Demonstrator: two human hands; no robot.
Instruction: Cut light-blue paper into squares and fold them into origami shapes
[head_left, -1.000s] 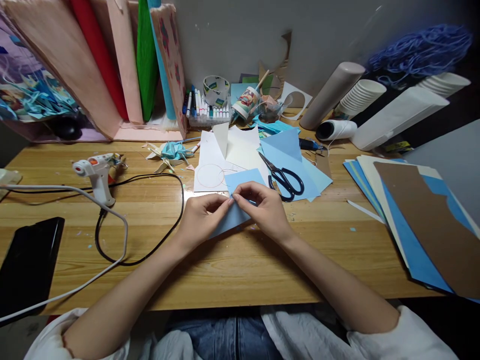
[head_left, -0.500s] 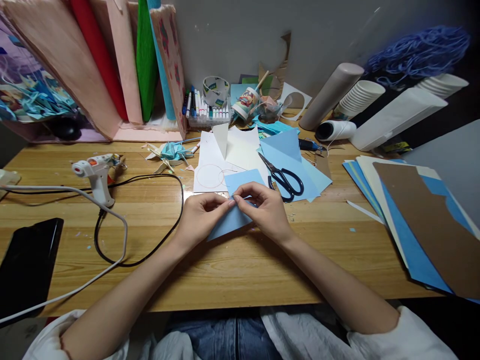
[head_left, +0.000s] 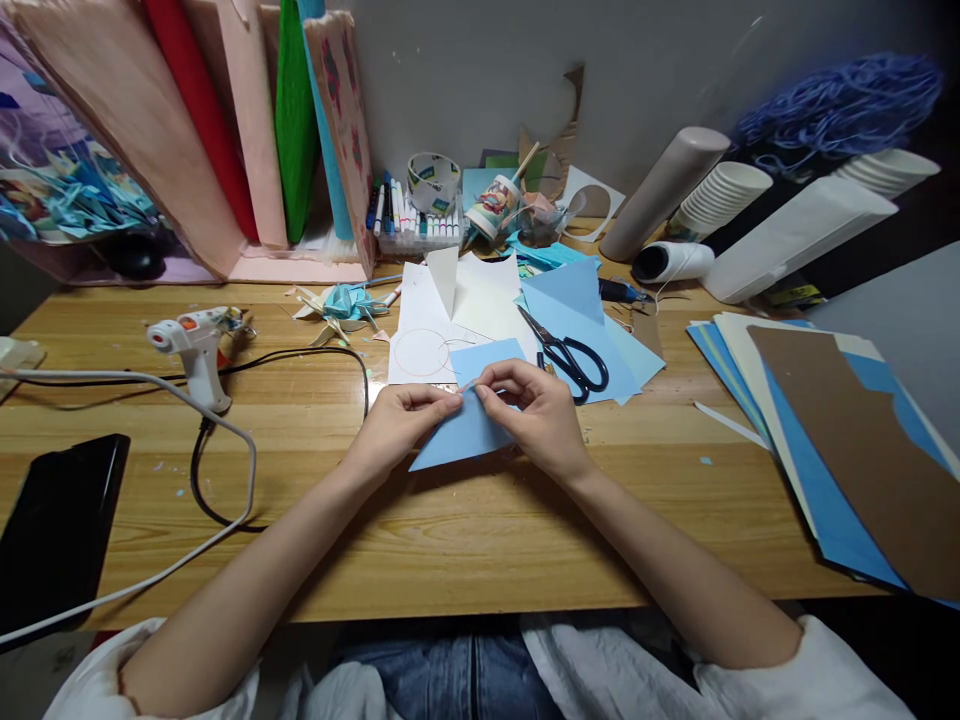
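Note:
Both of my hands pinch a piece of light blue paper (head_left: 466,435) above the table's middle. My left hand (head_left: 397,425) grips its upper left edge between thumb and fingers. Close beside it, my right hand (head_left: 536,415) pinches the top edge, thumb in front. The paper slants down toward me with a pointed lower left corner. Just beyond the fingers lies another blue piece (head_left: 487,358), partly over a white sheet (head_left: 409,320) with a drawn circle. Black-handled scissors (head_left: 574,360) rest on blue paper to the right of my right hand.
A white glue gun (head_left: 199,355) stands at left with cables looping across the table. A black phone-like slab (head_left: 60,520) lies near the left edge. At right is a stack of coloured sheets and brown card (head_left: 847,420). Markers (head_left: 412,210) and paper cups (head_left: 724,195) line the back.
My hands have drawn slightly apart along the paper's top edge. The sheet has tilted, showing more of its face, and its lower left corner has shifted slightly up and left.

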